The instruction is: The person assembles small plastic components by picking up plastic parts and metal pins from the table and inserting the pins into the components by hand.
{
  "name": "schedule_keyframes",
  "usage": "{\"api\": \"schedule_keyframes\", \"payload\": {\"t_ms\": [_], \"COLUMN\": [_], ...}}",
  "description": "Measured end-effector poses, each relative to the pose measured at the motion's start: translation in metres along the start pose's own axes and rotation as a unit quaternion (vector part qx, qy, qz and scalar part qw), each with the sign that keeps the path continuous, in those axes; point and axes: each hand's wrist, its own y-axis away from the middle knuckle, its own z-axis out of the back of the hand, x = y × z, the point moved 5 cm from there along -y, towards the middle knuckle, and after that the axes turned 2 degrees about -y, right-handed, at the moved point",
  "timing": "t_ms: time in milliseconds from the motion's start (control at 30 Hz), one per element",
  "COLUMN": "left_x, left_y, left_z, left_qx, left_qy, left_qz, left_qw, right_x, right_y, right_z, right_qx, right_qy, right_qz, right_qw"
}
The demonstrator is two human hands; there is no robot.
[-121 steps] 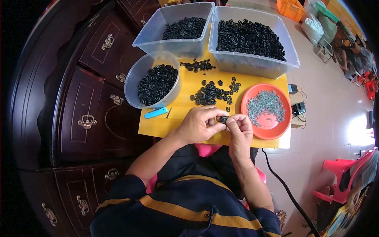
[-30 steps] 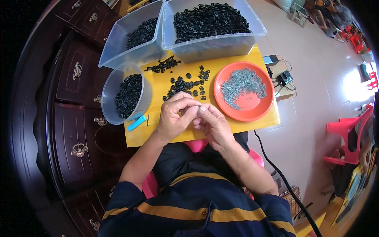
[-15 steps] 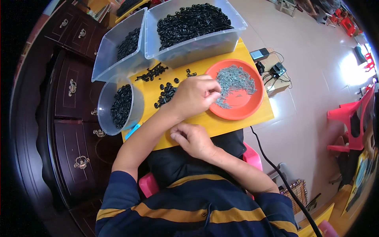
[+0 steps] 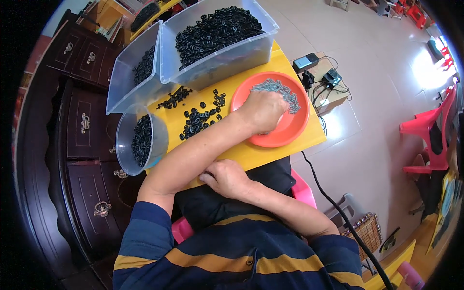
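My left arm reaches across the yellow tabletop to an orange-red plastic bowl. Inside the bowl lies a heap of small silver pins or screws. My left hand is down in the heap, curled, its fingertips hidden beneath it. At the table's near edge, below my left forearm, my right hand is closed with the thumb against the fingers. Whatever it holds is hidden. Small black oval plastic parts lie loose left of the bowl, with more black pieces beside them.
Behind stand two clear bins, a large one and a narrower one, holding black parts. A round clear tub of black parts is at the left. Longer black pieces lie nearby. A dark wooden cabinet flanks the left side.
My left hand has moved from over the bowl's left rim right and down into the silver heap. My right hand stays near the table edge, still closed. The view has shifted slightly.
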Motion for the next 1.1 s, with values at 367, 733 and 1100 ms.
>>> {"api": "schedule_keyframes", "payload": {"t_ms": [367, 733, 1100], "left_x": [0.005, 0.005, -0.009], "left_y": [0.008, -0.009, 0.014], "left_z": [-0.001, -0.011, 0.006], "left_qx": [0.048, 0.115, 0.024], "left_qy": [0.035, -0.029, 0.0], "left_qz": [0.033, 0.025, -0.001], "left_qw": [0.998, 0.993, 1.0], "right_x": [0.002, -0.003, 0.002], "right_y": [0.0, -0.002, 0.002], "right_z": [-0.002, 0.004, -0.005], "right_qx": [0.0, -0.016, 0.009], "right_qy": [-0.011, -0.007, 0.01], "right_qz": [-0.015, -0.016, 0.003], "right_qw": [1.0, 1.0, 1.0]}}
